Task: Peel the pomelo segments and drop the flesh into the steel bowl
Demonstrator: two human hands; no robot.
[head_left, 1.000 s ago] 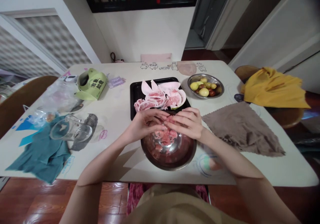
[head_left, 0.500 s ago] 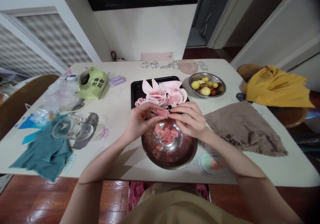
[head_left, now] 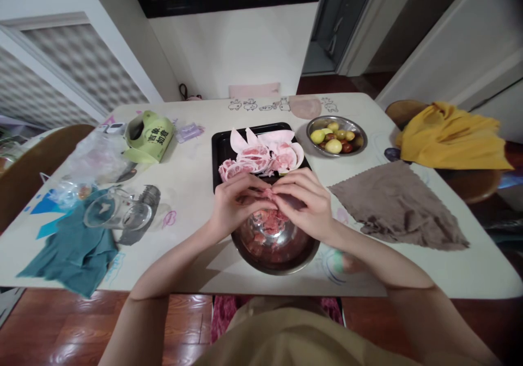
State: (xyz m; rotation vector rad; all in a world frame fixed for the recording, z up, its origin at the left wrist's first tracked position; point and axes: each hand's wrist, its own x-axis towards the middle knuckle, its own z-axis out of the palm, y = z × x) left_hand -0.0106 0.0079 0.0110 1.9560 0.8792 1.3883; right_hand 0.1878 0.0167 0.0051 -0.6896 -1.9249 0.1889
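Above the steel bowl (head_left: 278, 265), my left hand (head_left: 237, 200) and my right hand (head_left: 304, 202) meet, fingertips pinched on one small piece of pink pomelo flesh (head_left: 268, 193). Fingers partly hide that piece. Inside the bowl lie loose chunks of pomelo pulp (head_left: 272, 223). Just beyond my hands, a black tray (head_left: 223, 142) carries thick pale pomelo peel (head_left: 275, 137) and membranes with pink flesh (head_left: 253, 159).
A steel bowl of small yellow-green and reddish fruit (head_left: 334, 145) stands at the back right, near a brown cloth (head_left: 400, 205). On the left are a glass pitcher (head_left: 118, 211), a teal cloth (head_left: 77, 251), a green bag-like item (head_left: 149, 137) and clear plastic bags (head_left: 96, 156).
Both hands have come slightly lower and nearer over the bowl, still pinching the pomelo piece. The view has shifted a little.
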